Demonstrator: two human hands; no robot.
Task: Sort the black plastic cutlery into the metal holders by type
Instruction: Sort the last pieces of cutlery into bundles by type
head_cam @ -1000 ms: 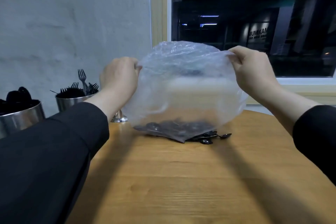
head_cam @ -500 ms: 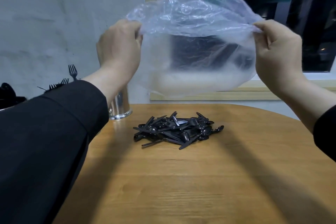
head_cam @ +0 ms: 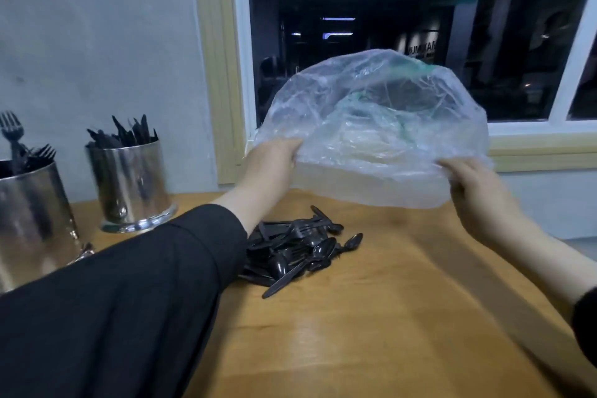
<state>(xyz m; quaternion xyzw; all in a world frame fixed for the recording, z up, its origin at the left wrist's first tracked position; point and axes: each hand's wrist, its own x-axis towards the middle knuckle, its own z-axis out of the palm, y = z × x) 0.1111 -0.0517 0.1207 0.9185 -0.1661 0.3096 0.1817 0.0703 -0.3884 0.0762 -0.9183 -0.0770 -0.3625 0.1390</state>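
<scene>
**Clear bag held above a heap of black cutlery**

At the far left stands a shiny cylindrical metal holder [head_cam: 30,220] with black plastic forks [head_cam: 14,139] standing tines-up in it. Just to its right, nearer the grey wall, a second polished metal holder on a flared base [head_cam: 129,184] carries black plastic knives [head_cam: 126,134], blades up.

A black sleeve [head_cam: 129,300] reaches across the round wooden table [head_cam: 371,333]. The left hand [head_cam: 273,165] pinches the left edge of a crumpled, clear plastic bag [head_cam: 371,126] that balloons upward in front of the dark window [head_cam: 403,26]; faint green shows through the film near its top.

Below the bag, lying on the tabletop and partly hidden by the left forearm, is the loose pile of black plastic cutlery [head_cam: 300,252]: glossy spoons and forks tangled together, one long handle sticking out toward the camera. The pile is well apart from both holders.

Through the glass, pale lettering reads roughly "MUMKAM" [head_cam: 421,48], partly cut off by the bag.

At the right, the right hand [head_cam: 475,197] grips the bag's right edge, fingers curled into the film.
</scene>
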